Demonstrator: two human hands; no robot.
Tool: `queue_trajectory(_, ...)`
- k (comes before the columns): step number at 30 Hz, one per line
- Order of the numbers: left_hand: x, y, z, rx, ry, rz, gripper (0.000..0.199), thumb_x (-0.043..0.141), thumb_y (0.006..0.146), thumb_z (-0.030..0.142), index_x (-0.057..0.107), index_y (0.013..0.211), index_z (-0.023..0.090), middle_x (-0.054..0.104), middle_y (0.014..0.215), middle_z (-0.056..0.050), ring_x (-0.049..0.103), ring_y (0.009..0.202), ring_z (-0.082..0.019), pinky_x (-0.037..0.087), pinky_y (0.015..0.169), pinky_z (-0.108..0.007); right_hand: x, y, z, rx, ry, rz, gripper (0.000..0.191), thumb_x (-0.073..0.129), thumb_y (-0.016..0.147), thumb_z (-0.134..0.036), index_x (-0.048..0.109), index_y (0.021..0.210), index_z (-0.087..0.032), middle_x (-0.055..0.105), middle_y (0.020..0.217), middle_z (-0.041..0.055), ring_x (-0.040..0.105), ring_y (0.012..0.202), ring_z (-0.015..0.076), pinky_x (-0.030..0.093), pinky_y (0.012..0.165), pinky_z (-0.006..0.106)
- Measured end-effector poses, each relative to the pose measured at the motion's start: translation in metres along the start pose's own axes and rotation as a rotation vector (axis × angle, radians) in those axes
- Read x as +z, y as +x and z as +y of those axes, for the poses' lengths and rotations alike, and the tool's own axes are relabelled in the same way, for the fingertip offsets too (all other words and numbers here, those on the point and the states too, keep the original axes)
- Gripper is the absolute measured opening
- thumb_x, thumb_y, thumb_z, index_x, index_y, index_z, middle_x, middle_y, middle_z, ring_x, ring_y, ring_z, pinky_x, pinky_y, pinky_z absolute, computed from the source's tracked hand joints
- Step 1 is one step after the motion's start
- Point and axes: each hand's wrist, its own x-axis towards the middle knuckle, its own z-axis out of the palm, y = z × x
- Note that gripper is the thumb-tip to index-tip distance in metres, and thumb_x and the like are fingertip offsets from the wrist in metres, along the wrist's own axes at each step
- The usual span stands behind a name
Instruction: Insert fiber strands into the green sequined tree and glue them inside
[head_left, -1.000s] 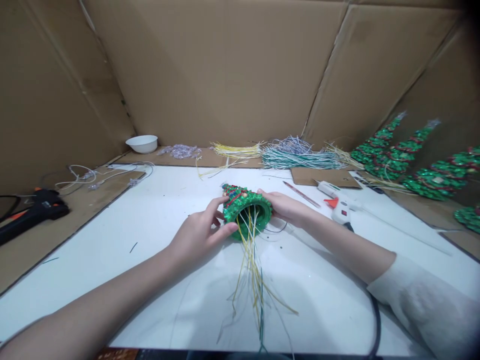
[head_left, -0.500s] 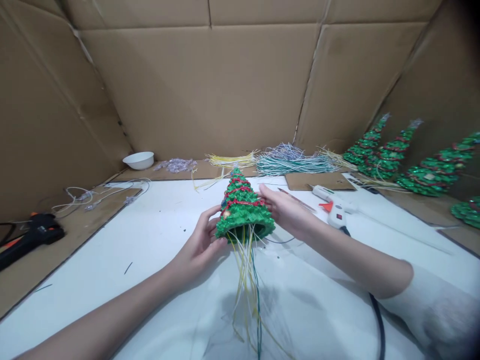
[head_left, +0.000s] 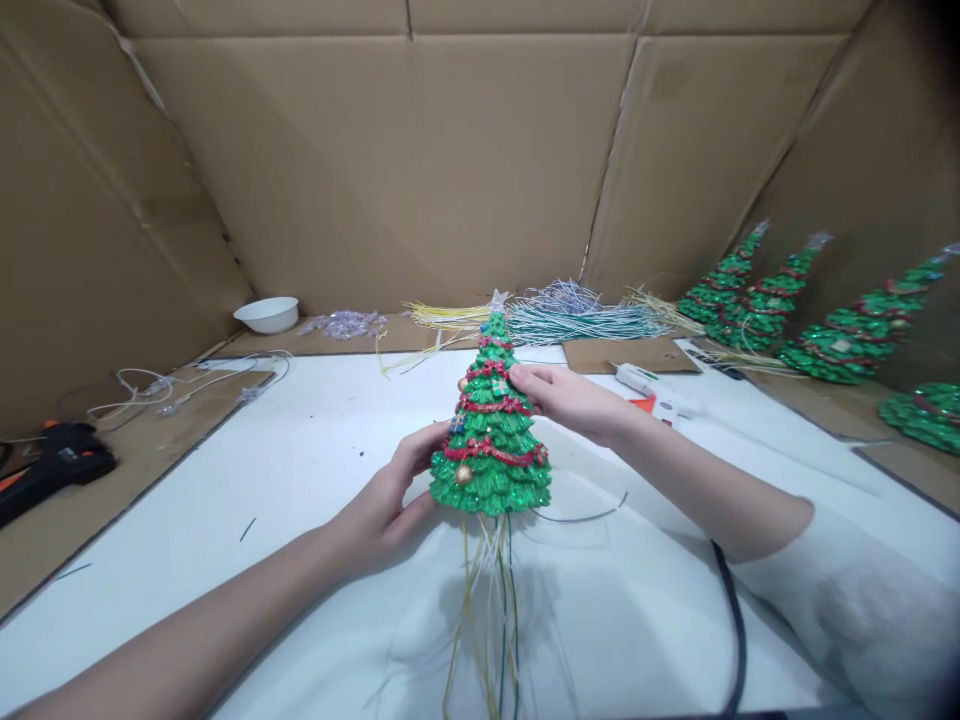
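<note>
A small green Christmas tree (head_left: 495, 430) with red garlands, gold balls and a clear star on top is held upright between both hands, over the white table (head_left: 315, 420). My left hand (head_left: 394, 495) grips its lower left side, with some fingers hidden behind it. My right hand (head_left: 566, 400) holds its upper right side, thumb and fingers near a small gift ornament. Yellow, white and green wires (head_left: 491, 610) hang from under the tree toward me. The hollow base is out of sight.
Wire bundles (head_left: 585, 322), clear pieces (head_left: 345, 323) and a white bowl (head_left: 268, 315) line the back. A black glue gun (head_left: 64, 460) lies left; a white one (head_left: 637, 380) sits behind my right forearm. Several finished-looking trees (head_left: 847, 330) stand right. Cardboard walls (head_left: 390, 150) surround the table.
The tree has tipped upright, so its decorated side faces me and its hollow underside no longer shows. My right hand has risen slightly along the tree's side.
</note>
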Motion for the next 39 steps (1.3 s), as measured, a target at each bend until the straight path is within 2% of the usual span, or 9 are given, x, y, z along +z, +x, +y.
queue_trajectory(3,-0.003,-0.001,-0.004,0.007,0.068,-0.005,0.056,0.042,0.088,0.014,0.023,0.139,0.026,0.038,0.140,-0.014,0.041,0.126,-0.027,0.040,0.101,-0.044,-0.001,0.000,-0.001,-0.039,-0.028,-0.005,0.040,0.050,0.083,-0.054,0.066,0.092,-0.018,0.068,0.100,0.0059,0.061,0.089,0.0147,0.047,0.077,0.027)
queue_trajectory(8,-0.011,0.000,-0.006,0.058,0.185,-0.011,0.061,0.046,0.085,0.011,0.024,0.140,0.025,0.042,0.138,-0.013,0.044,0.123,-0.025,0.039,0.103,-0.043,0.001,0.000,0.000,-0.088,0.170,-0.090,0.035,0.055,0.083,-0.046,0.065,0.103,-0.019,0.067,0.105,0.0063,0.062,0.094,0.0148,0.047,0.087,0.029)
queue_trajectory(12,-0.013,0.000,-0.003,0.109,0.269,-0.012,0.066,0.050,0.082,0.009,0.024,0.141,0.027,0.040,0.140,-0.013,0.044,0.123,-0.025,0.038,0.104,-0.043,0.003,0.000,0.004,-0.079,0.244,-0.117,0.034,0.055,0.083,-0.045,0.065,0.104,-0.019,0.067,0.109,0.0060,0.062,0.097,0.0153,0.045,0.092,0.031)
queue_trajectory(17,-0.010,-0.001,-0.002,0.063,0.220,0.044,0.075,0.057,0.081,0.015,0.016,0.142,0.027,0.043,0.139,-0.016,0.048,0.121,-0.027,0.040,0.099,-0.046,0.004,0.002,0.007,-0.024,0.289,-0.086,0.040,0.053,0.082,-0.051,0.066,0.101,-0.018,0.067,0.108,0.0071,0.063,0.097,0.0178,0.045,0.092,0.033)
queue_trajectory(23,-0.009,-0.002,-0.003,0.118,0.216,0.087,0.078,0.068,0.075,0.024,0.025,0.139,0.028,0.049,0.133,-0.015,0.053,0.115,-0.026,0.043,0.097,-0.043,0.011,0.003,0.008,-0.045,0.391,-0.087,0.042,0.047,0.084,-0.052,0.063,0.099,-0.016,0.068,0.106,0.0080,0.061,0.102,0.0226,0.043,0.096,0.040)
queue_trajectory(29,-0.009,0.000,-0.003,0.176,0.242,0.097,0.073,0.066,0.077,0.026,0.026,0.138,0.024,0.048,0.131,-0.017,0.053,0.113,-0.026,0.045,0.095,-0.042,0.012,0.003,0.010,-0.025,0.415,-0.043,0.041,0.048,0.083,-0.050,0.062,0.100,-0.016,0.067,0.107,0.0082,0.060,0.104,0.0236,0.041,0.098,0.040)
queue_trajectory(32,-0.011,0.001,-0.003,0.266,0.324,0.110,0.071,0.066,0.077,0.021,0.028,0.137,0.027,0.043,0.134,-0.015,0.049,0.118,-0.028,0.046,0.094,-0.047,0.013,0.003,0.009,-0.025,0.420,-0.020,0.040,0.042,0.087,-0.047,0.062,0.100,-0.016,0.067,0.106,0.0082,0.060,0.103,0.0236,0.041,0.097,0.041)
queue_trajectory(35,-0.014,0.002,0.000,0.412,0.571,0.141,0.064,0.065,0.076,0.010,0.040,0.130,0.033,0.037,0.136,-0.010,0.044,0.122,-0.026,0.047,0.095,-0.045,0.016,0.003,0.007,-0.046,0.396,0.015,0.041,0.038,0.089,-0.046,0.063,0.097,-0.015,0.069,0.100,0.0082,0.063,0.095,0.0225,0.043,0.094,0.041)
queue_trajectory(39,-0.013,0.003,0.004,0.542,0.807,0.146,0.047,0.062,0.077,0.007,0.056,0.117,0.030,0.044,0.127,-0.007,0.050,0.115,-0.023,0.049,0.093,-0.039,0.017,0.003,0.008,-0.083,0.343,0.053,0.040,0.039,0.089,-0.048,0.064,0.092,-0.016,0.070,0.095,0.0060,0.064,0.090,0.0201,0.044,0.091,0.037)
